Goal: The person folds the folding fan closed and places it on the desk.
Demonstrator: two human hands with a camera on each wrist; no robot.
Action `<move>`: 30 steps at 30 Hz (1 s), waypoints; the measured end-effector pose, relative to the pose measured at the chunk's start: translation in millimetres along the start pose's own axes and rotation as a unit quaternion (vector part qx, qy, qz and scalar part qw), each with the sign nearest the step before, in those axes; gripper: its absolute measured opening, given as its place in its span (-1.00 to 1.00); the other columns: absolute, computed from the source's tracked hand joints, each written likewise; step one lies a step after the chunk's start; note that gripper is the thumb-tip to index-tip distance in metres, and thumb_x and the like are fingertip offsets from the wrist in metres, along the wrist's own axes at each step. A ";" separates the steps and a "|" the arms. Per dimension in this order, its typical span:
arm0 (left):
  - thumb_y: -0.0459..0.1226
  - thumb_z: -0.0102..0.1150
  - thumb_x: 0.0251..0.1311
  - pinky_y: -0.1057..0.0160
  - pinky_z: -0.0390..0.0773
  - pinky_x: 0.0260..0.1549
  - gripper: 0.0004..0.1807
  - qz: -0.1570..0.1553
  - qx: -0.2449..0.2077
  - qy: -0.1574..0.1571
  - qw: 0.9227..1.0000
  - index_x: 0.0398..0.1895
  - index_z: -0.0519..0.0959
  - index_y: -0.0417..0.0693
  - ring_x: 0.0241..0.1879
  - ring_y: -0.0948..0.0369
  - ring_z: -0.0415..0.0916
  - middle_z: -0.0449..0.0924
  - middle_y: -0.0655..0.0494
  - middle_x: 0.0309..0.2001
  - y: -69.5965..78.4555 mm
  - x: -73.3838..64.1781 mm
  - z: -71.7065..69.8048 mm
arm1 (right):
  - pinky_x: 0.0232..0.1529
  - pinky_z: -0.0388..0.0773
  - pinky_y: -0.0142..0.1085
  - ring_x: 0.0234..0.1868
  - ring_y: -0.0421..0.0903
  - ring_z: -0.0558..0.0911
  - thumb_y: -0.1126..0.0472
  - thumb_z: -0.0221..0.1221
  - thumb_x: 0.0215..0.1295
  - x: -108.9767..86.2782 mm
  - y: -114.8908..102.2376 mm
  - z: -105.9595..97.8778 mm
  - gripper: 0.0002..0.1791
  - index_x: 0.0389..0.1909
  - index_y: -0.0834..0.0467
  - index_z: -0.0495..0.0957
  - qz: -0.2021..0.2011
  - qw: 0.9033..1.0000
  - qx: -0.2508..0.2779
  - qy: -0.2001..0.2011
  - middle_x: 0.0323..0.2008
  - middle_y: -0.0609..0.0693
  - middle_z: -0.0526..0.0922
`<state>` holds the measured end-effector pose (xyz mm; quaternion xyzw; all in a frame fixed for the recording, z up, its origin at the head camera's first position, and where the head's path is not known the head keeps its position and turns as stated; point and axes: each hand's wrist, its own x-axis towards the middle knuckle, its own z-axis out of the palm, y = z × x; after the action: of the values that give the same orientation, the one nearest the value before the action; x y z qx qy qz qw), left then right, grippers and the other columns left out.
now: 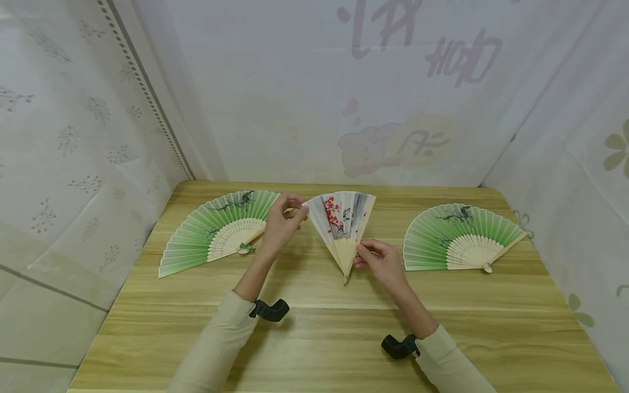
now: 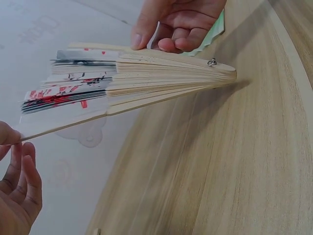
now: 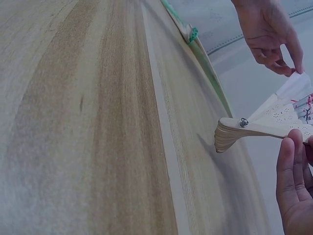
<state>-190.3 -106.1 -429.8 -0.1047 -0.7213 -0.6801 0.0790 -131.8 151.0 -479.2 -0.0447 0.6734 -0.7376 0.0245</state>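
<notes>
Between both hands is a partly spread folding fan (image 1: 341, 218), white and grey with red blossoms and pale wooden ribs. My left hand (image 1: 284, 218) pinches the upper left corner of its leaf between thumb and fingers. Lower down on the other side, my right hand (image 1: 380, 263) pinches the outer rib. In the left wrist view the fan (image 2: 146, 81) is held above the table, its shadow below. Its pivot end, with a small metal rivet (image 3: 244, 122), points toward me. Several folds are still bunched together.
A spread green fan (image 1: 196, 234) with a dark branch print lies on the table (image 1: 319, 338) at left. Another green fan (image 1: 442, 229) lies spread at right. Patterned cloth (image 1: 275, 98) hangs behind and at both sides. Each wrist wears a black camera mount (image 1: 272, 310).
</notes>
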 end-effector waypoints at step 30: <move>-0.56 0.19 0.34 0.32 0.61 -0.53 -0.78 0.032 -0.015 -0.001 0.999 -0.01 0.49 -0.53 -0.47 0.26 0.62 0.53 -0.34 -0.24 13.8 1.5 11.0 | -0.29 0.72 -0.21 -0.41 -0.09 0.69 0.44 0.21 0.42 0.1 0.9 7.6 -0.81 -0.10 0.54 0.61 0.002 1.000 -0.012 -0.015 -0.36 0.26 0.64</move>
<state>-187.8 -94.3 -416.8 -0.1298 -0.7074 -0.6878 0.0987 -131.1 143.4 -479.4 -0.0550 0.6819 -0.7285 0.0355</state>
